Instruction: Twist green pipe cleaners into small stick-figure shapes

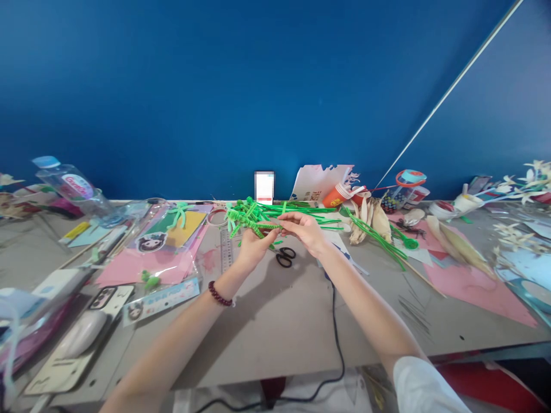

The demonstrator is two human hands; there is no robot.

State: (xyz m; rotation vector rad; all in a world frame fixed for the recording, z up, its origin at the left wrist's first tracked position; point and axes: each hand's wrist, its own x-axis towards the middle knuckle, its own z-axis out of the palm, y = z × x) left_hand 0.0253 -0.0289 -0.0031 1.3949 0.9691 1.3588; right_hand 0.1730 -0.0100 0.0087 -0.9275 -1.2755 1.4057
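My left hand [255, 248] and my right hand [305, 230] meet over the middle of the table. Between their fingertips runs a fuzzy green pipe cleaner [270, 226], pinched from both sides. A heap of bent green pipe cleaners [243, 213] lies just behind my left hand and partly hides behind it. Straight green stems [325, 219] stretch to the right behind my right hand. Black-handled scissors [285, 257] rest on the table below my hands, their blades mostly covered. A clear ruler [226, 250] lies left of my left hand.
A phone [264, 187] stands against the blue wall. Pink sheets and a plastic packet [155, 261] lie left, near a tilted water bottle [77, 186]. Dried husks [370, 221], red paper cups [336, 196] and green stems [379, 240] are right. A black cable [334, 321] hangs over the front edge.
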